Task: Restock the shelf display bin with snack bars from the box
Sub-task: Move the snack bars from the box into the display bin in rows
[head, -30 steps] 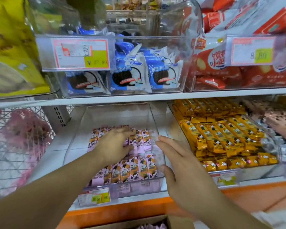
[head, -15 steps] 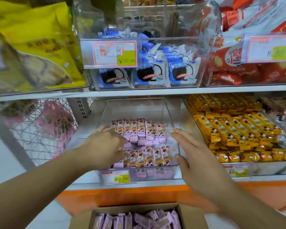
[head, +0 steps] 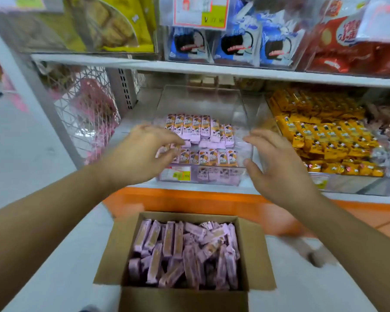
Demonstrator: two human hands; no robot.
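A clear plastic display bin (head: 245, 118) stands on the lower shelf, with pink-wrapped snack bars (head: 203, 131) laid in two rows at its front half. Below it on the floor sits an open cardboard box (head: 113, 251) filled with several loose pink snack bars (head: 182, 251). My left hand (head: 142, 152) hovers over the bin's front left corner, fingers loosely curved and holding nothing. My right hand (head: 277, 163) is at the bin's front right corner, fingers spread, also holding nothing.
A neighbouring bin of yellow-wrapped bars (head: 324, 136) stands to the right. Blue cookie packs (head: 236, 46), red packs (head: 347, 50) and yellow bags (head: 113, 23) fill the upper shelf. A wire mesh basket (head: 86, 109) is at left. An orange shelf base (head: 212, 203) runs below.
The view has tilted down and pulled back, bringing the full box into sight. Both hands have drawn back from inside the bin toward its front corners.
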